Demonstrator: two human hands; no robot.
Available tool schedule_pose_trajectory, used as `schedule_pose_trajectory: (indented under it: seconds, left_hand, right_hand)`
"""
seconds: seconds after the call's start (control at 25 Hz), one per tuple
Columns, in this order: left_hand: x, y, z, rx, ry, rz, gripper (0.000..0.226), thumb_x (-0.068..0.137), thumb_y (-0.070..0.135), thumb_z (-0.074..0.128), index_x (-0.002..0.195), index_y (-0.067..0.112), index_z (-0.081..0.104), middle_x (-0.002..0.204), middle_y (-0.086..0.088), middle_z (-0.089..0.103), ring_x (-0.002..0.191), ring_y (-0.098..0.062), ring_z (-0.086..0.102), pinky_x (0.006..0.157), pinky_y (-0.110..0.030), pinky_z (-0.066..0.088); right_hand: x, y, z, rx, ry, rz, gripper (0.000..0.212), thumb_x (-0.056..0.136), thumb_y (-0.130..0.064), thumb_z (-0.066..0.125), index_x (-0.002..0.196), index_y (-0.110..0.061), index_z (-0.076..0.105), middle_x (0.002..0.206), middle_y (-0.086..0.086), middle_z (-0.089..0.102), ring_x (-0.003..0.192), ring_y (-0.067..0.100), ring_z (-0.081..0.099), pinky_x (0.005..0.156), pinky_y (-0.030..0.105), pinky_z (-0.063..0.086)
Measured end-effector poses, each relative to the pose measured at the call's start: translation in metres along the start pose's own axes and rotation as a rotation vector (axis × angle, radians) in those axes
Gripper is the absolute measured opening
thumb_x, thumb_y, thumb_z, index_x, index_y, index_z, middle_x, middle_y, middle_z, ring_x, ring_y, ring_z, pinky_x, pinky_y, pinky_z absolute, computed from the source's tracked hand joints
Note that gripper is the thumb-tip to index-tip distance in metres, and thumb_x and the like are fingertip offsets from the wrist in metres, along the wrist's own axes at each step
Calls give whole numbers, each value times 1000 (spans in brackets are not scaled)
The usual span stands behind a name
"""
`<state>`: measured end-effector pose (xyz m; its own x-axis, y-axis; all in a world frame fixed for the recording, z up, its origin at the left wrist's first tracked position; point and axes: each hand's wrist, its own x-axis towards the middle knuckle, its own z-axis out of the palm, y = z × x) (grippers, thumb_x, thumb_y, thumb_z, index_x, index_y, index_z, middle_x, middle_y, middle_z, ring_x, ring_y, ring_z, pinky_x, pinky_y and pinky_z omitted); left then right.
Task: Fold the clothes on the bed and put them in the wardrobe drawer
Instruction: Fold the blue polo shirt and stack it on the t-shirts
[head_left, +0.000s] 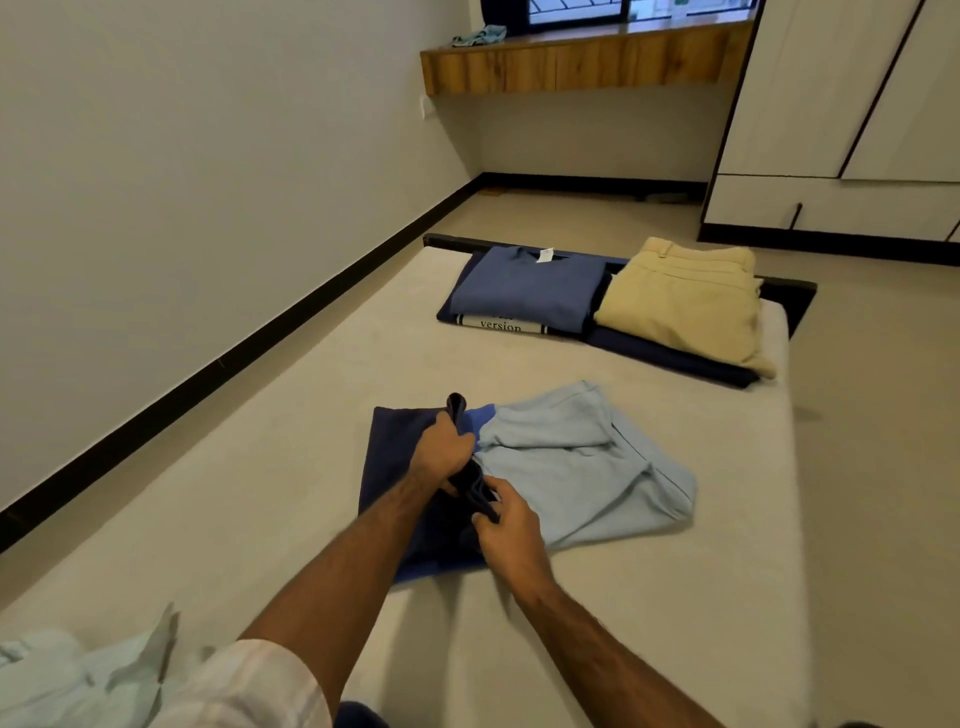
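Left hand (444, 447), right hand (506, 525): fingers clamped on navy garment (395, 457) on bed (571, 623); light-blue garment (582, 467) beside.

Head-height view down over bed (322, 395)

Navy garment (400, 467) half-folded mid-bed, light blue garment (582, 467) crumpled beside, folded stacks (597, 301) beyond

left hand (444, 449) + right hand (506, 525) grip navy garment (395, 457) | bed (311, 467)
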<state>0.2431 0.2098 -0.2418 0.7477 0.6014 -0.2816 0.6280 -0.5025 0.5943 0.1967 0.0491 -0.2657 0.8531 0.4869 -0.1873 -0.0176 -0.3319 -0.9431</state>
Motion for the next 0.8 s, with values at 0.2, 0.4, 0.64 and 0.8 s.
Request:
schedule_pose_trajectory:
  seconds: [0.2, 0.4, 0.64, 0.8]
  left_hand:
    - [-4, 2, 2, -35, -31, -14, 46, 101, 49, 42, 119, 7, 47, 96, -12, 65, 77, -31, 69, 53, -47, 61]
    - [-9, -26, -24, 365, 303, 154, 38, 102, 42, 42, 129, 17, 53, 128, -8, 55, 111, -28, 57, 84, -45, 52]
    - [-16, -102, -31, 118, 342, -95, 69, 95, 58, 54, 139, 7, 42, 135, -17, 49, 115, -37, 56, 92, -51, 50]
    - [-2, -113, -46, -52, 209, -152, 56, 96, 64, 47, 104, 9, 56, 102, -7, 63, 91, -27, 61, 74, -36, 46]
  right_hand:
    - [2, 5, -13, -55, -68, -3, 45, 96, -6, 56, 138, -19, 47, 116, 6, 67, 92, 20, 69, 75, 32, 61]
    - [8, -9, -26, -620, -55, -147, 39, 94, -14, 50, 133, -18, 44, 117, 6, 60, 98, 28, 63, 74, 38, 52]
    - [41, -23, 12, -952, 18, -496, 62, 96, -21, 51, 155, -17, 33, 164, 9, 26, 149, 31, 27, 119, 47, 27]
    - [85, -17, 39, -1128, -6, -416, 72, 104, -53, 33, 160, -11, 18, 169, 13, 5, 157, 29, 1, 125, 53, 0]
